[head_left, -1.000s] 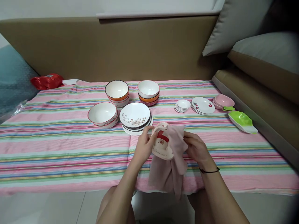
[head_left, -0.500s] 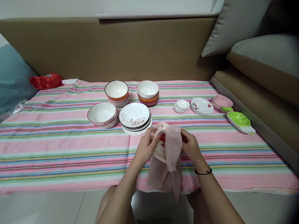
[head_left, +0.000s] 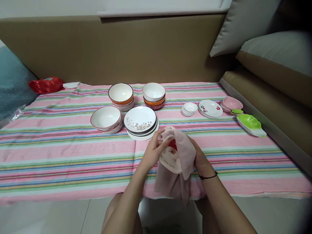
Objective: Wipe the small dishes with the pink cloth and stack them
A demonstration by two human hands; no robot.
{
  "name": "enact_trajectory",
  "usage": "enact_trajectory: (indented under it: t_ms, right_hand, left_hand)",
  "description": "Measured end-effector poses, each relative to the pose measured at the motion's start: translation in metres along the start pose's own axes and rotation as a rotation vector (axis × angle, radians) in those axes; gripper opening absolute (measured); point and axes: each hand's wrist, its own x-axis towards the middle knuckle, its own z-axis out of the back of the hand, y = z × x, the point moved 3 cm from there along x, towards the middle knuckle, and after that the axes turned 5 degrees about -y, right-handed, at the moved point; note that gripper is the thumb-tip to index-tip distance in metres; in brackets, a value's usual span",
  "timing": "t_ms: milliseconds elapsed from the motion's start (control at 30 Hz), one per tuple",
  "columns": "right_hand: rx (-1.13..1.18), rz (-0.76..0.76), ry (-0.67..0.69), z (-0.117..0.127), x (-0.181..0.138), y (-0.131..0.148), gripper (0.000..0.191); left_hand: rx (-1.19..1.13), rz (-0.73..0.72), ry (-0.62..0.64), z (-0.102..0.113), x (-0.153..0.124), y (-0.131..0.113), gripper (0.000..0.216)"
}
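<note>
My left hand (head_left: pixel 153 152) grips the left rim of a small pink-and-white dish with a red cartoon print (head_left: pixel 170 156), held above the near part of the striped table. A pale pink cloth (head_left: pixel 183 152) lies draped over the dish's right side and hangs down past the table edge. Under that cloth, my right hand (head_left: pixel 199 156) is closed on the dish's right side, fingers mostly hidden. Just beyond the dish sits a stack of white floral plates (head_left: pixel 140 121).
The striped tablecloth (head_left: pixel 60 146) carries a red-rimmed bowl (head_left: pixel 106 119), two bowl stacks (head_left: pixel 121 94) (head_left: pixel 154 94), small saucers (head_left: pixel 189 109), flowered plates (head_left: pixel 211 109), pink bowls (head_left: pixel 232 104) and a green dish (head_left: pixel 251 125). A red packet (head_left: pixel 45 84) lies far left. Sofa cushions rise to the right.
The cloth has been drawn further across the dish, covering more of its face. My right hand slid leftward and under the cloth; the dish turned slightly in my left hand.
</note>
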Motion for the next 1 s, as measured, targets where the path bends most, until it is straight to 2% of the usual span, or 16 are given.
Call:
enact_trajectory:
  t_ms: [100, 267, 433, 500, 600, 767, 833, 1000]
  right_hand:
    - [0.068, -0.01, -0.031, -0.006, -0.002, -0.001, 0.032]
    - [0.111, 0.123, -0.098, -0.009, 0.0, -0.007, 0.024]
    - [0.037, 0.287, -0.241, 0.002, 0.003, -0.012, 0.005]
    - [0.0, 0.316, -0.264, 0.006, 0.004, -0.011, 0.002]
    - [-0.01, 0.307, -0.222, 0.005, 0.003, -0.008, 0.003]
    - [0.083, 0.143, -0.085, -0.01, 0.0, -0.003, 0.021]
    - [0.121, 0.079, -0.045, -0.016, -0.001, -0.001, 0.03]
    - [0.187, 0.057, -0.023, -0.02, -0.001, -0.002, 0.041]
  left_hand:
    - [-0.07, 0.003, -0.115, 0.002, 0.0, 0.001, 0.05]
    - [-0.197, -0.056, -0.336, 0.009, 0.001, 0.002, 0.052]
    - [-0.216, -0.08, -0.438, 0.013, 0.007, 0.007, 0.03]
    - [-0.193, -0.058, -0.435, 0.014, 0.009, 0.008, 0.027]
    - [-0.146, -0.018, -0.381, 0.015, 0.009, 0.008, 0.029]
    - [-0.034, 0.06, -0.17, 0.009, 0.006, 0.007, 0.036]
    - [-0.015, 0.053, -0.125, 0.007, 0.006, 0.006, 0.037]
    - [-0.093, 0.002, -0.175, 0.006, 0.004, 0.003, 0.035]
